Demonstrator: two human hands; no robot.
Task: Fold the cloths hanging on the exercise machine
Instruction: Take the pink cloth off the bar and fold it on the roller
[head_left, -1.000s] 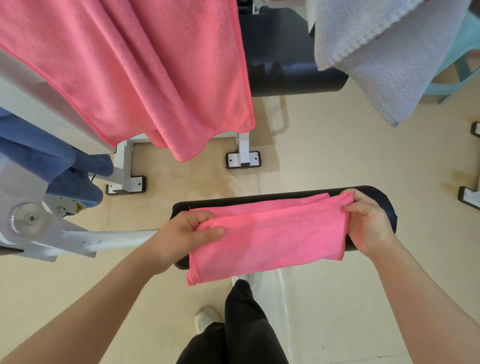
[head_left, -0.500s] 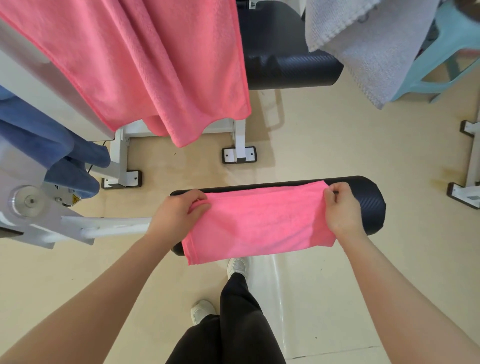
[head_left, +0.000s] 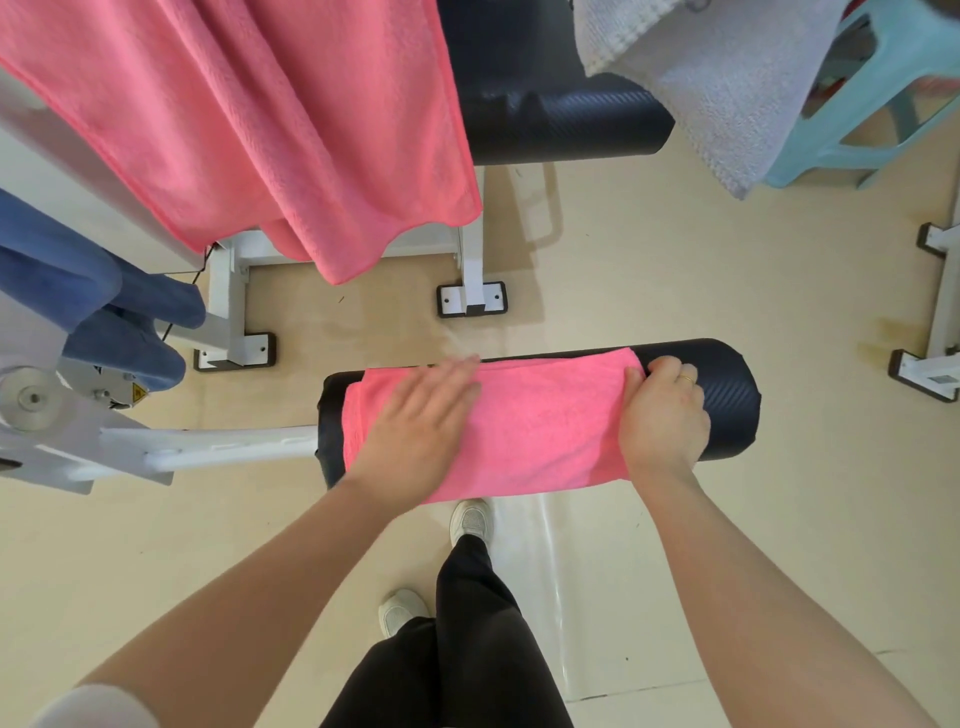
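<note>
Left of the hands, a blue cloth (head_left: 104, 306) and a big pink towel (head_left: 249, 130) hung unfolded. The left hand (head_left: 421, 421) lay flat, fingers spread, on the folded pink cloth (head_left: 540, 426) draped over the roller (head_left: 727, 395). The right hand (head_left: 665, 415) pinched its right edge. The step looked like smoothing a fold; the next would call for folding end to end. A grey towel (head_left: 727, 88) hung beyond the right hand.

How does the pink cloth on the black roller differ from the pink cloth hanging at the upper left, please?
The folded cloth lies flat over the roller; the hanging cloth drapes loose, unfolded. The folded cloth looks much smaller than the hanging cloth. The left hand and right hand rest on the folded cloth; the hanging cloth is untouched. Both are pink and fuzzy.
</note>
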